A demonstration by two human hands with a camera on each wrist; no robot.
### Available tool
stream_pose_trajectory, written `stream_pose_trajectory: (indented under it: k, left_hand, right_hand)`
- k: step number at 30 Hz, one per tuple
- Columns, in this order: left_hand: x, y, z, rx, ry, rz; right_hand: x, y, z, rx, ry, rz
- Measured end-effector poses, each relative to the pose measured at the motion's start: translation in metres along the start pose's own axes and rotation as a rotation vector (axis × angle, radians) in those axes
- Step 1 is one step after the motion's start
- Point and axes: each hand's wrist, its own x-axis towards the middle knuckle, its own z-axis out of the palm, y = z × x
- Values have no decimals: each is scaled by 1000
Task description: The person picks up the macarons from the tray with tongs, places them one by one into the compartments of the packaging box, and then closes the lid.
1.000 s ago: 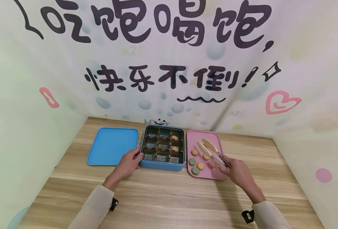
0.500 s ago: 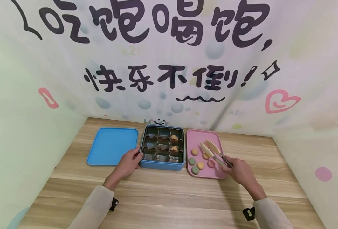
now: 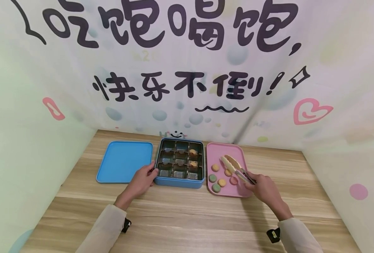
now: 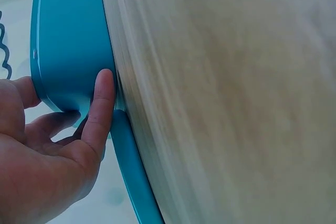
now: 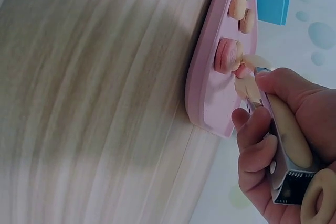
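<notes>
Nearest us, the right hand point(image 3: 266, 189) grips the tongs point(image 3: 235, 171) above the pink tray point(image 3: 229, 148). Their long axis runs obliquely away from us, tips pointing far left. Compared with half a second ago, the tips stand a little closer together, though apart, and sit slightly farther left. We cannot tell whether they touch a cookie point(image 3: 228, 172). The left hand point(image 3: 143, 180), unmoved, pinches the blue box point(image 3: 178, 182) at its near left corner.
</notes>
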Motion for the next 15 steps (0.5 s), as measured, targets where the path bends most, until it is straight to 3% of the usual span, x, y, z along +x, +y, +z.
stream_pose_trajectory:
  k: [15]
  left_hand:
    - [-1, 0, -2, 13, 9, 19]
  right_hand:
    - [-2, -33, -5, 31, 58, -53]
